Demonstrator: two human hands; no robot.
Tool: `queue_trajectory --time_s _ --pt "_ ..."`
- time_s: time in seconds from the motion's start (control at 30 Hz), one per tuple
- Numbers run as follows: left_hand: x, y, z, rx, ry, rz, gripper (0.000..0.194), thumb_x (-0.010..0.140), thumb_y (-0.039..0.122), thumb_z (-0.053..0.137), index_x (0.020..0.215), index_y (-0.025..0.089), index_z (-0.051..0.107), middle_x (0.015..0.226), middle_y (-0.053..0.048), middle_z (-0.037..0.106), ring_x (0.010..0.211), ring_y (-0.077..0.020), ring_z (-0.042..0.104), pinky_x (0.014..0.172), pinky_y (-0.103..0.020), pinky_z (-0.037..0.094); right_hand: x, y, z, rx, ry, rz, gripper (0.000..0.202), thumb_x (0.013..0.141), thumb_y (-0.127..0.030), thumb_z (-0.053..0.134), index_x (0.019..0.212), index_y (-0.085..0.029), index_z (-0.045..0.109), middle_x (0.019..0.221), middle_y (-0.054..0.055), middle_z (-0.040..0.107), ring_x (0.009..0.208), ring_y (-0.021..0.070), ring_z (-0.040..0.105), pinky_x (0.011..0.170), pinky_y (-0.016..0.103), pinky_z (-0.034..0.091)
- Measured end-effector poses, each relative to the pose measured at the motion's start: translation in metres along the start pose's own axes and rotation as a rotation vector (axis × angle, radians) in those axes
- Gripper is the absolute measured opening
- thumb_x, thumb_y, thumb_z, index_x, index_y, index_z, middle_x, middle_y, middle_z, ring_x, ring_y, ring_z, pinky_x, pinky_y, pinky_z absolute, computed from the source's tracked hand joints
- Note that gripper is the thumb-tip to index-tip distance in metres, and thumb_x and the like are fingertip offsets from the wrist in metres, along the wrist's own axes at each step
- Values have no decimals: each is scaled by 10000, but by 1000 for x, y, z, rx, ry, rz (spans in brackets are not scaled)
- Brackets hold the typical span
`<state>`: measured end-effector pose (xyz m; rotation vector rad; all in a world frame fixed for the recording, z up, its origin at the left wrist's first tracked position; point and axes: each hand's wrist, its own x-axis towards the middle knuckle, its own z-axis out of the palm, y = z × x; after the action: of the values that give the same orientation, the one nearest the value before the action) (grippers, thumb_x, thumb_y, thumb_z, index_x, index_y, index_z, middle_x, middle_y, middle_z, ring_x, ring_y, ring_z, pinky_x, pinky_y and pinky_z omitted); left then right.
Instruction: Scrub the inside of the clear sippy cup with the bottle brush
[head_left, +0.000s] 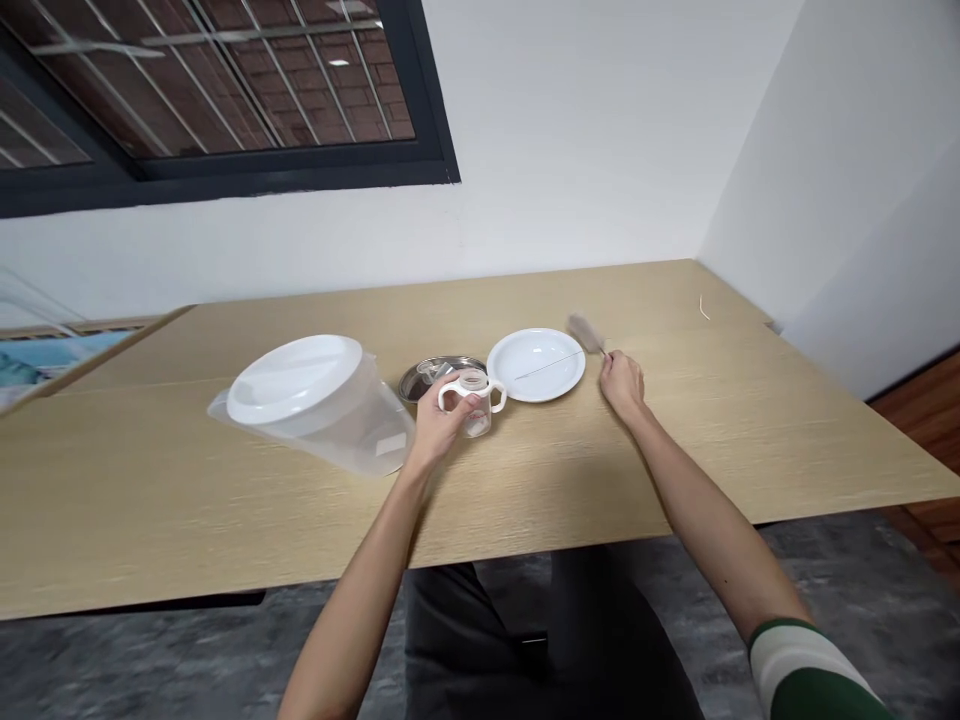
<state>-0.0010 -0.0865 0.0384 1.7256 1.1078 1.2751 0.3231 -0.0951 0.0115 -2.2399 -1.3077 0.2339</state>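
Observation:
My left hand [441, 420] is closed round a small clear baby bottle [476, 422] with a white two-handled ring, held upright with its open mouth facing up. In my right hand [622, 382] is the thin stem of a bottle brush [586, 333], its greyish bristle head pointing up and left, a little blurred. Between the hands sits a white plate [531, 345] with a long thin wire-like rod [550, 366] lying across it. Partly hidden behind my left hand, a shiny metal dish [412, 383] holds small clear parts whose kind I cannot make out.
A large translucent pitcher [360, 430] with a white lid [296, 375] stands left of my left hand. Toward the back right of the wooden table [300, 530] lies a thin pale curved strip [703, 307]. Walls and a barred window [247, 90] rise behind.

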Motion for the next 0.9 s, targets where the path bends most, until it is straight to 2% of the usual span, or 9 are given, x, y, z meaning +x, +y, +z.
queue_trajectory --time_s 0.13,0.23,0.43,0.53,0.6,0.67,0.7,0.8,0.9 --pt "1 9 -4 51 -13 22 612 768 591 772 1199 166 679 1240 -155 740 1107 -277 710 991 -415 556 -10 -9 -14 -132 -84 -10 410 1009 -166 346 1294 -51 618 1246 275 674 1176 327 647 890 361 477" --pt "3 17 -9 83 -30 21 603 780 577 770 1215 170 674 1250 -156 736 1101 -279 716 988 -427 564 -15 -14 -24 -176 -173 -11 408 963 -203 434 1295 -59 623 1229 276 689 1136 349 678 874 390 495" --pt "8 42 -12 131 -129 -3 601 774 561 801 1214 174 669 1269 -156 723 1083 -277 718 908 -403 596 -15 -13 -39 -318 -392 -199 286 835 -284 607 1037 -151 760 1074 198 768 1016 334 728 745 350 477" --pt "16 57 -12 251 -183 -46 629 768 590 805 1233 190 667 1175 -121 751 986 -267 732 846 -384 596 -10 -7 -46 -308 -441 -247 283 845 -368 607 929 -162 782 957 183 781 917 317 736 680 336 446" --pt "24 65 -12 366 -212 1 613 786 605 785 1230 200 665 1160 -105 750 985 -269 726 860 -385 580 -4 -2 -49 -257 -455 -240 319 860 -406 588 850 -156 786 878 181 778 844 304 733 651 333 429" --pt "34 71 -11 515 -248 134 563 827 588 751 1235 212 653 1204 -108 727 1077 -294 698 923 -409 553 3 3 -49 -162 -415 -181 344 877 -395 565 775 -149 783 814 180 770 796 289 728 654 330 427" --pt "40 74 -11 605 -274 217 534 853 564 732 1246 214 642 1221 -115 713 1127 -308 675 960 -428 534 6 5 -48 -112 -355 -128 365 895 -387 543 766 -146 785 817 185 772 806 285 729 673 326 432" --pt "58 78 -3 903 -374 433 459 913 449 691 1289 200 605 1231 -145 675 1173 -334 620 997 -471 491 16 10 -36 -18 -127 3 453 973 -360 413 961 -137 808 1038 216 782 971 288 727 757 318 446" --pt "75 83 12 1200 -487 577 418 894 312 730 1274 188 606 1253 -163 655 1142 -334 603 951 -443 475 23 17 -20 15 -24 105 538 1013 -343 303 1101 -130 789 1153 237 758 1047 297 715 797 327 456"
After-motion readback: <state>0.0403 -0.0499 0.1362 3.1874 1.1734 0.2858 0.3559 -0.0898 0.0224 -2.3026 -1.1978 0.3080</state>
